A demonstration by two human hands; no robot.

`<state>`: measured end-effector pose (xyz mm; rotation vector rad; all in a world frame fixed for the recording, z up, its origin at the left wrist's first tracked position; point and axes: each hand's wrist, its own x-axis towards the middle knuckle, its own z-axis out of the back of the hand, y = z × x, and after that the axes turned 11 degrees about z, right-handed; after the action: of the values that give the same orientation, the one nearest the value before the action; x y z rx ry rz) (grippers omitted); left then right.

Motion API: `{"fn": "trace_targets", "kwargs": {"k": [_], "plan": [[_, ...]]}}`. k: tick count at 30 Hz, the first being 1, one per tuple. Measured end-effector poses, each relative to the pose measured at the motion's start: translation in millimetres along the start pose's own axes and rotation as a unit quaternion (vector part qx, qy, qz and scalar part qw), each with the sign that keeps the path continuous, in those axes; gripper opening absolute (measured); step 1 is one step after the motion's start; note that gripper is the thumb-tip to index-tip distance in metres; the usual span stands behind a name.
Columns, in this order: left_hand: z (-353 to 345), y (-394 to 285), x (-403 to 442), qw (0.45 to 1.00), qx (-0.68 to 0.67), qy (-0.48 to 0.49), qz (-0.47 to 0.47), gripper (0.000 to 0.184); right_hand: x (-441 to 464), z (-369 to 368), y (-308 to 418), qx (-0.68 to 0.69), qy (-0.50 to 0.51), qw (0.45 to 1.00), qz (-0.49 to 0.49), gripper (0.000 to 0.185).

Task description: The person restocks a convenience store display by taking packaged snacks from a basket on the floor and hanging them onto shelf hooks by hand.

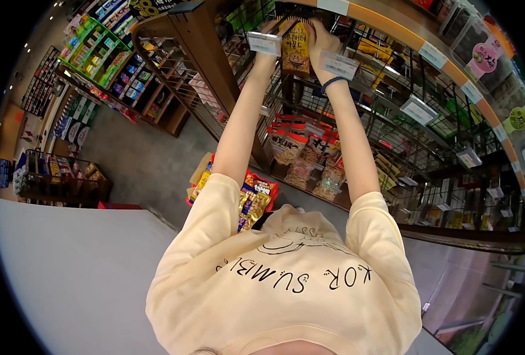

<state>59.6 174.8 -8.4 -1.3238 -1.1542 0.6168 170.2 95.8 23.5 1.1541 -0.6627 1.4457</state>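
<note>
Both my arms reach forward to a shelf rack at the top of the view. Between my hands stands a yellow snack packet (296, 47) with dark edges and Korean lettering. My left hand (267, 47) is at the packet's left side, partly behind a clear price tag holder (264, 43). On the packet's right side is my right hand (323, 44), its fingers curled against the top edge. Another price tag holder (338, 64) hangs in front of my right wrist, which wears a dark band (332, 83). The fingertips of both hands are partly hidden.
Below the rack hang red-topped snack bags (290, 145). Yellow and red packages (255, 198) sit low beside my left arm. Wire shelves with price tags (419, 110) curve along the right. A green display (95, 52) and a basket of goods (61, 177) stand left.
</note>
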Motion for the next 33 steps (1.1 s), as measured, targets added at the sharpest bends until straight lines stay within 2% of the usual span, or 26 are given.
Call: {"fn": "trace_targets", "kwargs": {"k": [1, 3, 4, 6, 7, 8, 12, 14, 15, 16, 20, 23, 24, 26, 28, 30, 31, 33], "plan": [[-2, -5, -5, 1.0, -0.002, -0.002, -0.001, 0.028, 0, 6, 2, 0.0, 0.001, 1.0, 0.003, 0.02], [-2, -5, -15, 0.997, -0.063, -0.044, 0.031, 0.034, -4, 20, 7, -0.003, 0.092, 0.994, -0.059, 0.021], [-1, -5, -18, 0.994, -0.084, -0.06, 0.041, 0.039, -7, 20, 5, -0.002, 0.095, 0.994, -0.056, 0.021], [8, -2, -21, 0.997, -0.048, -0.034, 0.042, 0.042, -14, 23, 3, 0.045, 0.082, 0.993, -0.067, 0.021], [10, -3, -29, 0.999, -0.021, -0.033, 0.039, 0.043, -19, 26, 3, 0.041, 0.099, 0.991, -0.074, 0.021], [14, -4, -37, 0.997, -0.001, -0.038, 0.073, 0.045, -24, 29, 4, 0.046, 0.135, 0.984, -0.103, 0.021], [32, -4, -67, 1.0, 0.006, 0.013, 0.023, 0.053, -52, 41, 18, 0.067, 0.106, 0.987, -0.097, 0.025], [38, -13, -103, 0.999, 0.039, 0.005, 0.021, 0.054, -65, 54, 39, 0.106, 0.147, 0.971, -0.155, 0.026], [46, -19, -122, 0.998, 0.059, 0.033, 0.016, 0.052, -69, 66, 60, 0.175, 0.129, 0.963, -0.162, 0.025], [55, -18, -145, 0.997, 0.04, 0.048, 0.037, 0.048, -80, 67, 71, 0.191, 0.131, 0.962, -0.148, 0.02], [84, 18, -245, 0.979, -0.004, -0.03, 0.2, 0.041, -147, 51, 118, 0.288, 0.205, 0.923, -0.149, 0.016], [118, 85, -330, 0.94, -0.008, -0.103, 0.326, 0.044, -207, 28, 148, 0.316, 0.352, 0.87, -0.139, 0.016], [128, 92, -355, 0.913, -0.003, -0.122, 0.388, 0.048, -230, 20, 154, 0.351, 0.388, 0.843, -0.127, 0.019], [155, 110, -412, 0.84, 0.067, -0.197, 0.501, 0.051, -296, 6, 164, 0.361, 0.526, 0.762, -0.106, 0.022], [167, 111, -439, 0.813, 0.023, -0.288, 0.505, 0.046, -330, 2, 171, 0.343, 0.617, 0.702, -0.099, 0.026], [180, 117, -457, 0.796, 0.035, -0.34, 0.499, 0.043, -362, -5, 174, 0.373, 0.662, 0.642, -0.104, 0.025], [189, 125, -462, 0.782, 0.04, -0.358, 0.509, 0.042, -381, -11, 175, 0.373, 0.671, 0.633, -0.1, 0.025], [203, 136, -470, 0.766, 0.041, -0.387, 0.513, 0.038, -417, -23, 181, 0.446, 0.656, 0.584, -0.172, 0.031]]}}
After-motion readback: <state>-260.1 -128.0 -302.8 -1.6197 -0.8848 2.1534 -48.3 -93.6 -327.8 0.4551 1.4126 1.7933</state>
